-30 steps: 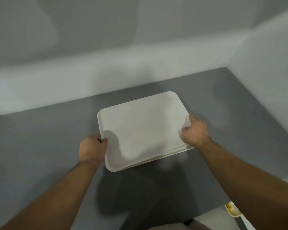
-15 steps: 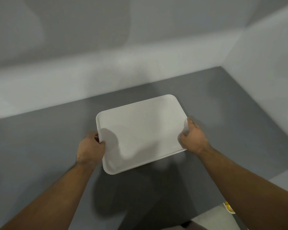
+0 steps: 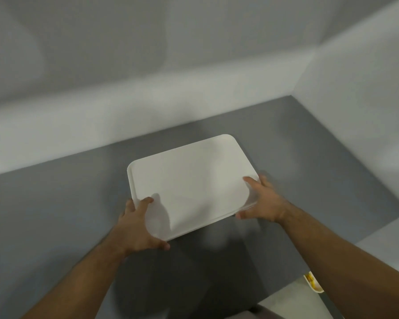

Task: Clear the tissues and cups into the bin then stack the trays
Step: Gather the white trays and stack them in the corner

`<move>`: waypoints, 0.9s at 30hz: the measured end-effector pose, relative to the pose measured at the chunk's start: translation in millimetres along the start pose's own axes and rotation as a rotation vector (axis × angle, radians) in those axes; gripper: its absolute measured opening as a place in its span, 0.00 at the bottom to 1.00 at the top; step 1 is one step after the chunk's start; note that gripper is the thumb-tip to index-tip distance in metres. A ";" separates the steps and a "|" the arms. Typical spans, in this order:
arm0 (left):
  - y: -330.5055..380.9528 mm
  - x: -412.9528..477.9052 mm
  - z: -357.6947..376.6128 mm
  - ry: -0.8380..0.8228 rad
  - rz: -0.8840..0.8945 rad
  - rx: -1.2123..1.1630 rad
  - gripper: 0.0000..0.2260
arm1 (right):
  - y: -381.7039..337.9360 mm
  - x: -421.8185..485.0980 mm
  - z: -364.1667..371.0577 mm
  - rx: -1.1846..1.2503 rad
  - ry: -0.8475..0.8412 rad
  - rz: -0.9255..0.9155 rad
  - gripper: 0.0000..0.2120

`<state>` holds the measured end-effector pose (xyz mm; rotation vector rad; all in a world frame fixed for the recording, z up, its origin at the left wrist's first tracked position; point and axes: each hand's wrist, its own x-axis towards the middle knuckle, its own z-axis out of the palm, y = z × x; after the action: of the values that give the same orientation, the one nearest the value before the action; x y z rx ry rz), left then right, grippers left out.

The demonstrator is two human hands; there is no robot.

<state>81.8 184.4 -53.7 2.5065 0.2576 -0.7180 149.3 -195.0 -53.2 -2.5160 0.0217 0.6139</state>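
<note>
white rectangular plastic trays point(image 3: 189, 180) are touched by spread left hand point(image 3: 138, 226) and right hand point(image 3: 263, 203), nothing gripped; edges should be squared evenly.

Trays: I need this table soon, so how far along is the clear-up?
Done: no tissues or cups show on the grey table. In hand: left hand and right hand touch the near corners of the white trays; layered edges suggest a stack. Left: letting go, seemingly.
</note>
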 end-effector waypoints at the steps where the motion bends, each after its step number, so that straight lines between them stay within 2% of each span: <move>1: 2.2 0.6 1.4 0.005 -0.004 0.031 0.66 | 1.1 -1.2 0.7 -0.035 -0.006 -0.005 0.65; 5: 7.4 3.5 6.1 0.079 0.005 0.046 0.57 | 5.8 1.8 8.1 -0.101 0.092 -0.018 0.57; 11: 28.1 5.0 21.4 0.138 0.061 0.006 0.42 | 29.8 4.0 4.4 -0.065 0.223 0.006 0.46; 18: 96.9 19.3 44.3 0.136 0.100 0.022 0.43 | 82.3 7.0 -35.3 -0.030 0.313 0.022 0.36; 25: 182.6 43.3 70.4 0.191 0.167 0.030 0.43 | 142.6 22.3 -76.9 -0.121 0.407 0.078 0.31; 27: 206.7 50.4 77.8 0.201 0.189 0.043 0.41 | 156.5 27.4 -88.2 -0.174 0.455 0.076 0.28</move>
<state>154.5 -30.1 -49.3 2.6026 0.0737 -0.4014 189.3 -370.5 -78.2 -2.7823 0.2406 0.0616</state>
